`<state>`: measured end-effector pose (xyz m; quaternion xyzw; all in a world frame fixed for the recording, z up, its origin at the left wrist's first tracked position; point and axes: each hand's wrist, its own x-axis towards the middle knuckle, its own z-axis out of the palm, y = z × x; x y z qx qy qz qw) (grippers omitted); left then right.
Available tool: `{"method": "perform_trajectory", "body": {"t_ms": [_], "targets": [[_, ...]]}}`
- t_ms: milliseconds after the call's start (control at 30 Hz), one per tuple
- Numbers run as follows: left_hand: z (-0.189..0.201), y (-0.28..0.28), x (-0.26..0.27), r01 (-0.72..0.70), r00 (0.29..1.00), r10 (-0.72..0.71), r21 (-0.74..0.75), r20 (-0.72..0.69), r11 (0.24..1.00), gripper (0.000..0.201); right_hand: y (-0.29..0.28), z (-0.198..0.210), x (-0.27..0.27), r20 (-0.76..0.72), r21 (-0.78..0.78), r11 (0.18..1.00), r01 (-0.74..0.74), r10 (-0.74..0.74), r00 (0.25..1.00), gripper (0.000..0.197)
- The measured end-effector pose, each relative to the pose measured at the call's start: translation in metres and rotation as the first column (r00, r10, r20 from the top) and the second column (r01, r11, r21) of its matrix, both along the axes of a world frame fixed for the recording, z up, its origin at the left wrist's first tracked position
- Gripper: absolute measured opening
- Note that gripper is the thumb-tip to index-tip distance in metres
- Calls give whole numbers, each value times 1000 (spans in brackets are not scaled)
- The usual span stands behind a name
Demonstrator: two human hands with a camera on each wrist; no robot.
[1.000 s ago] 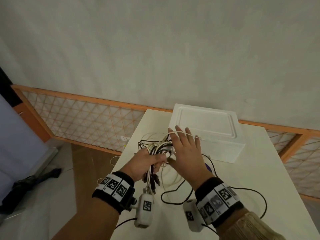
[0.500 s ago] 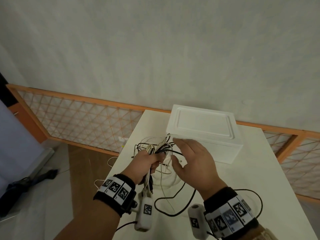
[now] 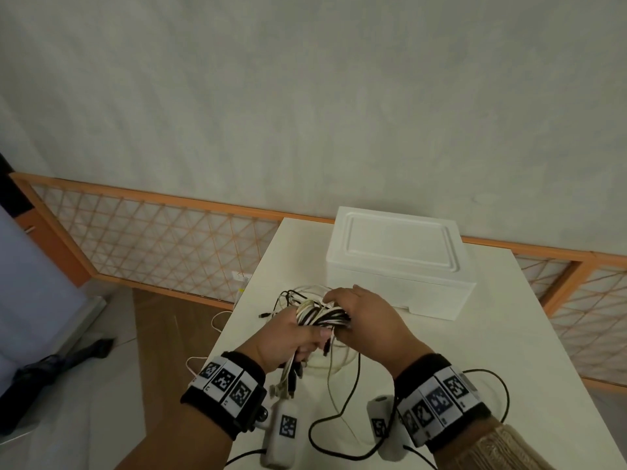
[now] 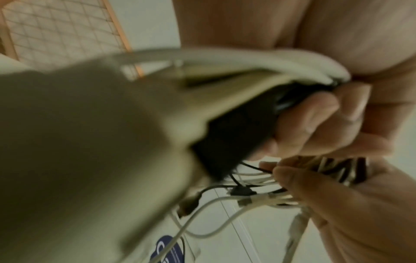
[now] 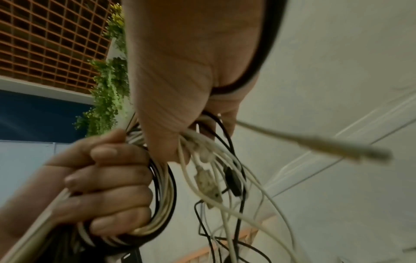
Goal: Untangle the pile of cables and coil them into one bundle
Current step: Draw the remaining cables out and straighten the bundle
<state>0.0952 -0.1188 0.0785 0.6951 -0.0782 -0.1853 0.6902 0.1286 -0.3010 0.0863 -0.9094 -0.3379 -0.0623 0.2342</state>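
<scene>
A bundle of black and white cables is held above the white table. My left hand grips it from the left, and in the right wrist view its fingers wrap round the coiled strands. My right hand curls over the bundle from the right and holds strands under its thumb. Loose ends with a USB plug dangle below. More slack, a black cable and white loops, lies on the table beneath. The left wrist view is mostly blocked by a blurred cable.
A white foam box stands on the table just behind the hands. An orange lattice fence runs along the wall. The table's left edge drops to a wooden floor, where thin white wires hang.
My right hand, spread flat over the cables a second ago, has closed round the bundle beside my left hand. Both hands have drawn back a little from the box.
</scene>
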Motion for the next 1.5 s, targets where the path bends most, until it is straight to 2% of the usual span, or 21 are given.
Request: {"method": "perform_trajectory", "body": {"t_ms": [100,200,267,333,400,467,533,600,733,800,900,967,1033,1133,1200,1300,1400,1433,1500], "targets": [[-6,-5,-3,41,998,-45,-116,-31,992,20,3,0,-1,21,167,984,66,-70,997,28],[-7,-7,-4,140,987,-157,-268,-45,953,16,8,10,-2,63,260,965,42,-60,996,22],[-4,-6,-5,258,959,-280,-265,-48,929,19,8,16,-1,141,232,973,-21,-12,990,20],[-2,-7,-7,370,916,-397,-253,-63,894,37,8,16,1,217,187,980,-66,24,976,17],[-2,-10,-9,435,887,-460,-249,-47,865,44,11,16,2,222,203,976,-76,30,975,3],[0,-13,-12,456,880,-476,-280,-2,845,32,14,12,1,141,280,959,-33,-7,990,16],[2,-14,-15,456,881,-471,-335,40,825,21,16,10,-2,-62,360,932,42,-21,998,13],[3,-13,-18,452,884,-462,-394,74,800,19,15,6,-6,-219,421,902,97,-2,976,6],[5,-14,-21,424,903,-391,-526,179,737,20,17,-7,-10,-365,439,887,146,28,930,7],[9,-14,-21,404,913,-340,-612,225,680,22,14,-22,-12,-433,405,896,183,12,901,20],[12,-12,-17,311,948,-264,-706,180,636,32,15,-42,-14,-474,391,894,220,-9,880,36],[10,-12,-16,223,973,-193,-721,125,657,41,18,-45,-14,-516,362,906,219,0,857,38],[10,-10,-15,131,987,-154,-728,35,673,49,22,-43,-15,-482,207,965,163,-45,875,43],[12,-10,-13,144,989,-122,-702,82,698,61,22,-35,-14,-455,75,992,104,-59,889,48],[12,-13,-12,150,989,-106,-663,106,734,66,17,-30,-12,-408,-56,998,33,-53,911,46],[9,-13,-12,147,989,-98,-630,112,762,65,13,-21,-2,-420,-141,990,-5,-55,906,34],[6,-11,-11,143,989,-89,-599,119,788,52,3,-10,8,-519,-192,981,1,-102,849,31],[5,-11,-11,139,989,-81,-597,123,790,50,-6,-12,10,-498,-218,976,-13,-100,861,30],[7,-15,-11,177,982,-96,-613,162,770,47,8,-25,16,-368,-301,951,75,-188,911,28]]}}
